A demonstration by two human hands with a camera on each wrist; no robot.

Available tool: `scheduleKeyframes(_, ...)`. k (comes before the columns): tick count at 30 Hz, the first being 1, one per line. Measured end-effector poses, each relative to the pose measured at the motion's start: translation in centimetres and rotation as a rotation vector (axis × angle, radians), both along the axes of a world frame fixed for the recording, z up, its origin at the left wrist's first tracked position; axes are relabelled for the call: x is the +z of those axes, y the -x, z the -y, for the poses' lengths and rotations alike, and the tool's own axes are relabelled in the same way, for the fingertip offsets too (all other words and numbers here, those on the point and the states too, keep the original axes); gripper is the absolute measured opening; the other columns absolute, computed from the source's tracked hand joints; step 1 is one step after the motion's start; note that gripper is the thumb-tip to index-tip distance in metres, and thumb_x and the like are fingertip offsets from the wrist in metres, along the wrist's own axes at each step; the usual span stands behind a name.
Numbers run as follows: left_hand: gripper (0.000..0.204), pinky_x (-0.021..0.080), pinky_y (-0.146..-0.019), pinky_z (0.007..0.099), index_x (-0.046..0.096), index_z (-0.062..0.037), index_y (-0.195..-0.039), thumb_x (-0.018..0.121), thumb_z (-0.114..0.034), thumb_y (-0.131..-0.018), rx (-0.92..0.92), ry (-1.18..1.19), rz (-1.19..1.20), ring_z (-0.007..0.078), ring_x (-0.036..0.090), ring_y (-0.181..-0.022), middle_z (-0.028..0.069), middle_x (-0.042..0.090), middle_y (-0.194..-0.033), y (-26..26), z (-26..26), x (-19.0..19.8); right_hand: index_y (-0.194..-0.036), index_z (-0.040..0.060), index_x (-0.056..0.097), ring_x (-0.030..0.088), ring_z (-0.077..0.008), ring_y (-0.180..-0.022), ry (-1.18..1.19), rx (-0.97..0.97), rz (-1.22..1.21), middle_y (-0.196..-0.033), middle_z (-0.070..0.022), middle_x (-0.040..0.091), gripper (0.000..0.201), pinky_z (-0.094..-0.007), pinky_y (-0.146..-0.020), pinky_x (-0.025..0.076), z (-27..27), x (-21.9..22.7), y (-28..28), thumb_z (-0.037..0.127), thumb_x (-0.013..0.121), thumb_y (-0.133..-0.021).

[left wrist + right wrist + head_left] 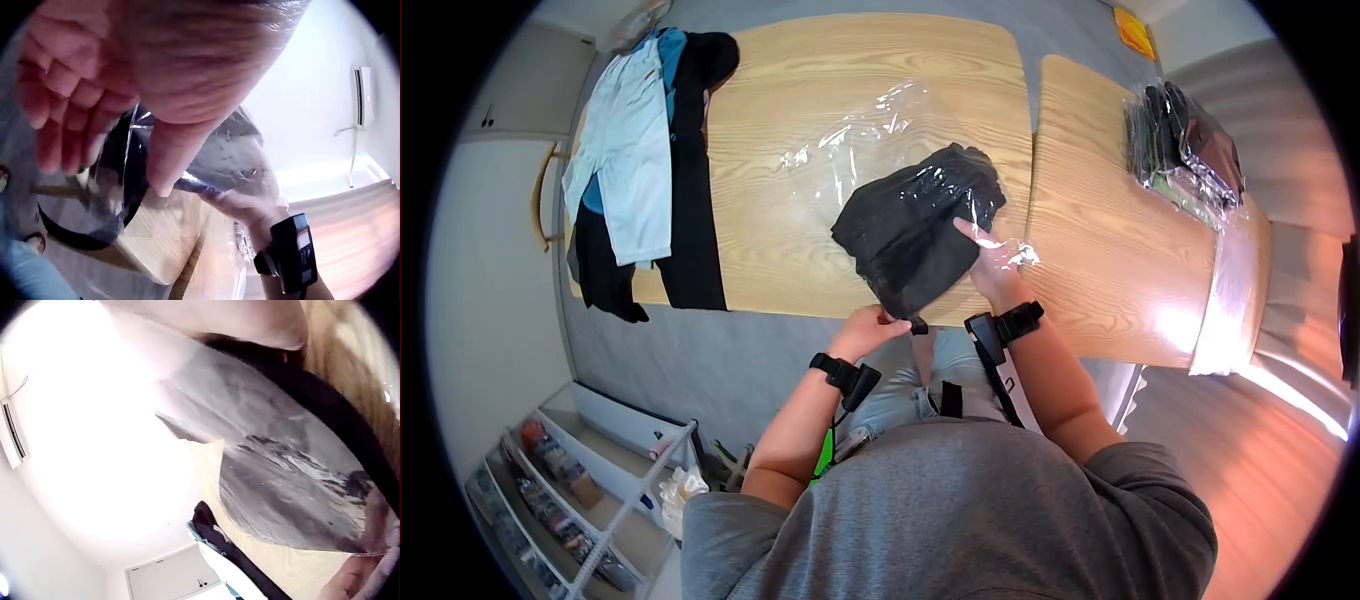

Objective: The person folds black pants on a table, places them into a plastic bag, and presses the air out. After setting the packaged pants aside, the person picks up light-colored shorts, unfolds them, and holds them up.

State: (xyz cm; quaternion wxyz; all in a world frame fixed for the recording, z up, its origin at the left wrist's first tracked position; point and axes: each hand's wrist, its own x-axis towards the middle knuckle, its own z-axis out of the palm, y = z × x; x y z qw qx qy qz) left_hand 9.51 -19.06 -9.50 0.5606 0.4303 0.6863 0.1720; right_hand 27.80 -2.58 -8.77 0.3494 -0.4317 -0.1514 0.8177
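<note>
A dark folded garment in a shiny clear plastic bag is held tilted over the table's near edge. My right hand grips its right side, the thumb lying on top and the other fingers hidden beneath. At the near corner, my left hand pinches the bag's edge between thumb and fingers. In the left wrist view the left thumb presses against the plastic. Clear film spreads across the tabletop just beyond the garment.
Pale trousers lie over black clothing at the table's left end. On the right-hand table sits a stack of bagged garments, with a strip of plastic nearer me. A shelf rack stands at lower left.
</note>
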Motion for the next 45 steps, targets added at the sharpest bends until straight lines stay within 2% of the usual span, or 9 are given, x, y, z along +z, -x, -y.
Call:
scheduleKeyframes(8,0.027,0.044,-0.055,0.0271,0.059,0.0009,-0.078,0.069,-0.024,-0.084,0.194,0.020,0.105,0.0102,0.054,-0.059,0.0043,0.059,-0.065,-1.5,2.0,-1.1,-0.123,0.0010,0.051,0.053,-0.0241,-0.112,0.087,0.390,0.138,-0.121,-0.0091,0.058,0.046,-0.0375,-0.098,0.039,0.5,0.6,-0.9,0.025,0.066,-0.086)
scheduleKeyframes(14,0.020,0.041,-0.055,0.0261,0.055,-0.0010,-0.075,0.063,-0.016,-0.086,0.172,-0.256,0.012,0.0080,0.046,-0.060,0.0010,0.053,-0.064,-1.6,2.5,0.1,-0.122,0.0034,0.051,0.053,-0.0270,-0.114,0.325,0.234,-0.436,-0.123,-0.0091,0.057,0.039,-0.0437,-0.100,0.040,0.8,-1.2,1.5,0.031,0.051,-0.095)
scheduleKeyframes(24,0.016,0.039,-0.059,0.0220,0.048,-0.0040,-0.071,0.057,-0.008,-0.085,0.157,-0.126,0.391,0.0049,0.043,-0.067,-0.0034,0.049,-0.069,2.1,2.6,2.1,-0.121,0.0073,0.052,0.053,-0.0224,-0.113,0.256,0.240,-0.492,-0.122,-0.0063,0.058,0.036,-0.0403,-0.100,0.039,-0.5,-4.1,7.5,0.034,0.047,-0.096)
scheduleKeyframes(30,0.018,0.041,-0.054,0.0287,0.054,-0.0027,-0.071,0.063,-0.015,-0.080,0.215,-0.180,0.145,0.0108,0.051,-0.061,0.0025,0.056,-0.064,5.8,4.1,0.3,-0.116,0.0022,0.053,0.061,-0.0256,-0.100,0.190,0.583,-0.203,-0.111,-0.0134,0.062,0.032,-0.0363,-0.088,0.049,-0.1,-2.8,7.0,0.021,0.060,-0.091)
scheduleKeyframes(32,0.027,0.042,-0.053,0.0341,0.053,-0.0031,-0.070,0.068,-0.023,-0.079,0.186,-0.144,-0.257,0.0221,0.053,-0.058,0.0100,0.056,-0.063,6.1,3.7,3.9,-0.106,0.0030,0.057,0.063,-0.0203,-0.086,0.260,0.508,0.018,-0.098,-0.0109,0.065,0.024,-0.0313,-0.078,0.053,0.1,-1.6,7.7,0.011,0.066,-0.085)
scheduleKeyframes(36,0.016,0.048,-0.069,0.0374,0.057,-0.0014,-0.085,0.066,-0.015,-0.080,0.069,-0.565,-0.299,0.0282,0.059,-0.078,0.0133,0.059,-0.082,1.5,3.6,6.9,-0.102,0.0032,0.059,0.063,-0.0186,-0.082,0.228,0.437,0.030,-0.095,-0.0080,0.064,0.022,-0.0291,-0.072,0.053,1.0,-1.3,8.5,0.010,0.067,-0.083)
scheduleKeyframes(41,0.071,0.030,-0.107,0.0404,0.035,0.0085,-0.132,0.066,-0.017,-0.074,-0.128,-0.497,-0.570,0.0410,0.031,-0.130,0.0279,0.035,-0.136,-4.0,-0.3,2.6,-0.097,0.0057,0.058,0.060,-0.0137,-0.069,0.172,0.318,-0.085,-0.085,-0.0040,0.063,0.025,-0.0284,-0.055,0.049,2.1,-1.4,9.0,0.013,0.073,-0.079)
scheduleKeyframes(44,0.076,0.025,-0.106,0.0561,0.036,-0.0059,-0.138,0.069,-0.026,-0.072,-0.183,-0.362,-0.732,0.0400,0.022,-0.135,0.0195,0.025,-0.145,-6.1,0.2,0.2,-0.102,0.0010,0.056,0.059,-0.0152,-0.066,0.096,0.246,-0.052,-0.083,-0.0066,0.061,0.026,-0.0286,-0.053,0.050,2.2,-0.3,8.8,0.012,0.069,-0.083)
scheduleKeyframes(45,0.074,0.024,-0.105,0.0588,0.038,-0.0091,-0.138,0.068,-0.028,-0.074,-0.187,-0.364,-0.745,0.0401,0.021,-0.135,0.0178,0.024,-0.146,-6.3,0.4,-0.5,-0.110,0.0037,0.053,0.064,-0.0180,-0.079,0.105,0.347,-0.001,-0.097,-0.0076,0.062,0.030,-0.0303,-0.069,0.053,1.6,-3.5,8.6,0.001,0.065,-0.082)
